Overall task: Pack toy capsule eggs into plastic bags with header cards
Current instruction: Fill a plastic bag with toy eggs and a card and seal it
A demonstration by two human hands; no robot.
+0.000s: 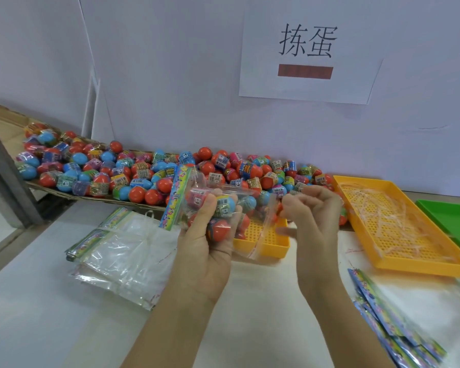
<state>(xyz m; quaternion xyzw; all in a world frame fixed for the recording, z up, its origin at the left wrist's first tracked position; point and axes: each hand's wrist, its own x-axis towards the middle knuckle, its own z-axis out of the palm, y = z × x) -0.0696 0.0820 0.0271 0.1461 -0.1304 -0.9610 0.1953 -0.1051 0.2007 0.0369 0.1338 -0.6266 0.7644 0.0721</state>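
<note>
1. Left hand [210, 243]: grip curled round the egg-filled bag [246, 204], mid-view.
2. Right hand [314, 213]: grip pinches the bag's flap [262, 239], at its 3 o'clock.
3. Loose eggs [144, 176] heap at 11 o'clock.

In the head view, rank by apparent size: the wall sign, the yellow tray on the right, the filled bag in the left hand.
1-2. wall sign and yellow tray: they look about alike, so no ranking between them.
3. filled bag, gripped by the left hand: smallest, even though nearest the camera.
</note>
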